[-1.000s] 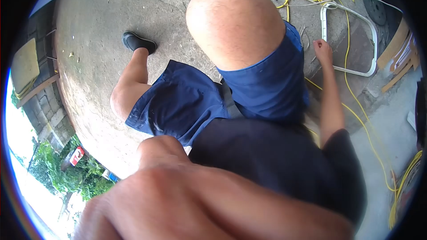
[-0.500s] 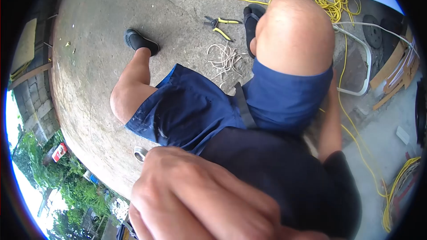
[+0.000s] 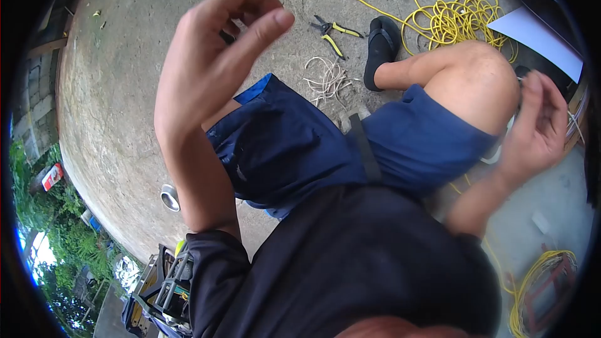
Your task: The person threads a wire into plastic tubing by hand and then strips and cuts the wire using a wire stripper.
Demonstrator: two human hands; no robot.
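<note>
My left hand (image 3: 216,66) is raised at the upper left, over the concrete floor. Its fingers are loosely curled and the thumb stands apart, with nothing visible between them. At the right, my right hand (image 3: 539,126) hovers beside my bent knee, slightly blurred. Thumb and fingers are apart there, and I see nothing held. Yellow-handled wire strippers (image 3: 336,34) lie on the floor between my feet. Closer to me is a loose tangle of white wire (image 3: 328,82). Neither hand touches these.
A heap of yellow cable (image 3: 460,22) lies beyond my sandalled foot, next to a white sheet (image 3: 538,44). More yellow cable (image 3: 523,313) is coiled at lower right. At left are a metal ring-like cup (image 3: 169,198) and a dark framed object (image 3: 166,281).
My left hand has moved from close under the camera up and forward. My right hand has come out from behind my thigh to beside the knee. The view has shifted.
</note>
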